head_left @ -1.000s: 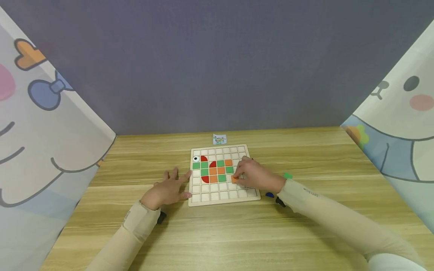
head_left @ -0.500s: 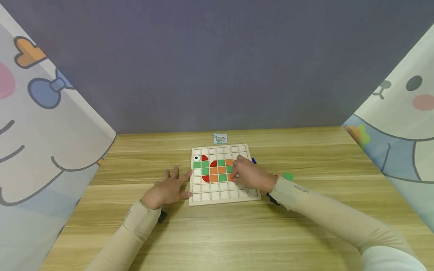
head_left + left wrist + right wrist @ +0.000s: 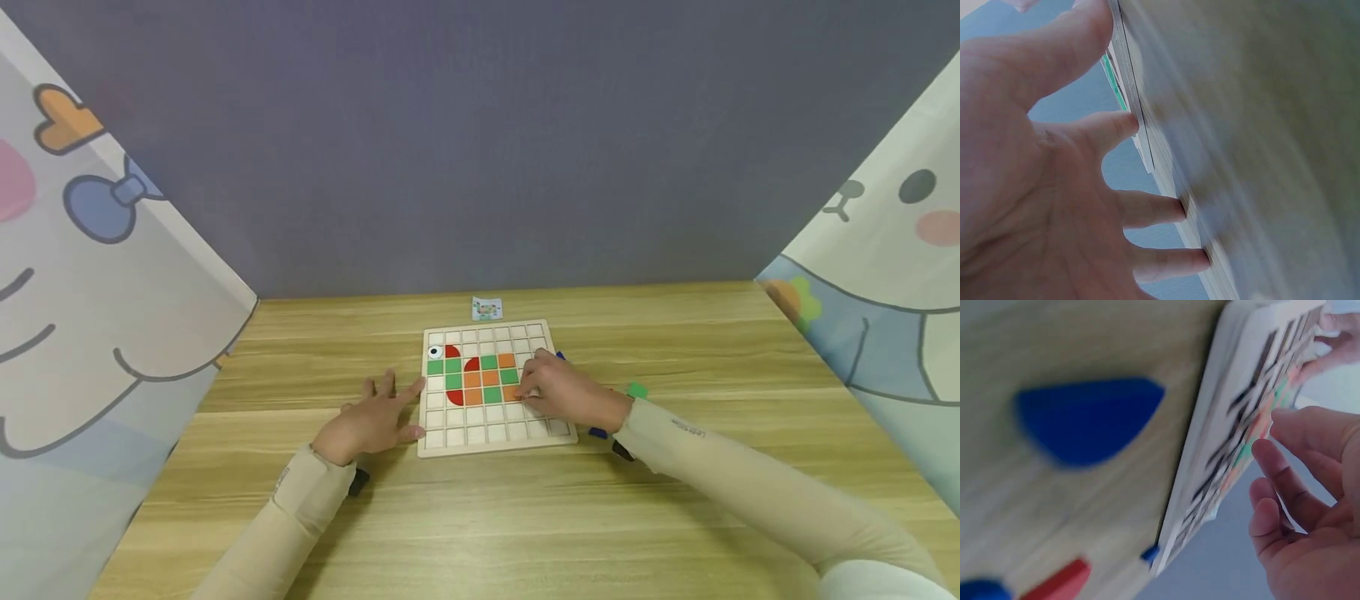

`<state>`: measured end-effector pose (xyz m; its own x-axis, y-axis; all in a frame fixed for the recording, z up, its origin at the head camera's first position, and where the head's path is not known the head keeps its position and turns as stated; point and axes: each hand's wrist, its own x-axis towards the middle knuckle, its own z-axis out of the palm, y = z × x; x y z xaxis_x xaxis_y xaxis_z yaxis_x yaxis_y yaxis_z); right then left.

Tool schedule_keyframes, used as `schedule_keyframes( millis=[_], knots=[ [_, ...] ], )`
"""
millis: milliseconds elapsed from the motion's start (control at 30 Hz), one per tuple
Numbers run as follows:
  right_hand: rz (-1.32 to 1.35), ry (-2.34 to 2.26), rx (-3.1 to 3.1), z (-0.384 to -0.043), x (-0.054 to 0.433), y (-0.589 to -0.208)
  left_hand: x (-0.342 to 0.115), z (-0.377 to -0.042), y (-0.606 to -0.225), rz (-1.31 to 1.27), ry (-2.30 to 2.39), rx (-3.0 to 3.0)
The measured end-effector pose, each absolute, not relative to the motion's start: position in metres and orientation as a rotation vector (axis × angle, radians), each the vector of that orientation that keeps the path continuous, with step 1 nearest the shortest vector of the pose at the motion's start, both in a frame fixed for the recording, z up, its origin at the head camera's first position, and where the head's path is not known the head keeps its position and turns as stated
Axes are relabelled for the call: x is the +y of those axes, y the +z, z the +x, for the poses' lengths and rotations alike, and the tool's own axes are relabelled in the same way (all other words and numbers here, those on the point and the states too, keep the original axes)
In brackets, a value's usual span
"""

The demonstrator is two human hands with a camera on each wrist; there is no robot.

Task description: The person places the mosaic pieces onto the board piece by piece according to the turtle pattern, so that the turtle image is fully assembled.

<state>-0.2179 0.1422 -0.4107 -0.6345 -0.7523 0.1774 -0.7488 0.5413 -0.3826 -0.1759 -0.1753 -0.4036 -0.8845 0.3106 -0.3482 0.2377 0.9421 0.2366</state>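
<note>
A wooden grid board point(image 3: 495, 450) lies on the table, with green, orange and red tiles and a white eye tile point(image 3: 435, 352) set in its cells. My left hand point(image 3: 367, 423) rests with spread fingers at the board's left side; its thumb and index finger touch the edge. Over the right part of the board is my right hand point(image 3: 566, 390), its fingertips right at an orange tile point(image 3: 510, 392) lying in a cell. In the right wrist view, the thumb and index fingertip point(image 3: 1262, 450) stand apart with nothing between them.
A small picture card point(image 3: 487, 309) lies behind the board. Right of the board are a green tile point(image 3: 637, 390), a blue rounded piece point(image 3: 1091, 422), a red piece point(image 3: 1057, 581) and other blue pieces. A grey panel point(image 3: 495, 150) rises behind the table.
The orange tile, earlier in my right hand's fingers, has moved left into a cell beside a green tile. My right hand has since drawn slightly right. The left hand has stayed put.
</note>
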Motion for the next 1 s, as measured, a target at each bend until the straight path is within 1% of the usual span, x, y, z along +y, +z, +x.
schedule_keyframes(
  millis=[300,467,600,800,1000],
  knots=[
    [-1.173,-0.709,2.838,-0.211,0.195,-0.396,-0.175,-0.177,-0.404,0.397,0.271,2.707],
    [-1.126,-0.645,2.871,-0.211,0.228,-0.401,-0.176,-0.177,-0.403,0.403,0.282,2.698],
    [-1.03,-0.638,2.872,-0.207,0.247,-0.406,-0.177,-0.177,-0.403,0.407,0.277,2.698],
    [-1.012,-0.603,2.893,-0.202,0.259,-0.414,-0.177,-0.177,-0.403,0.405,0.272,2.697],
    [-1.007,-0.596,2.928,-0.201,0.255,-0.42,-0.177,-0.177,-0.404,0.407,0.265,2.696]
  ],
)
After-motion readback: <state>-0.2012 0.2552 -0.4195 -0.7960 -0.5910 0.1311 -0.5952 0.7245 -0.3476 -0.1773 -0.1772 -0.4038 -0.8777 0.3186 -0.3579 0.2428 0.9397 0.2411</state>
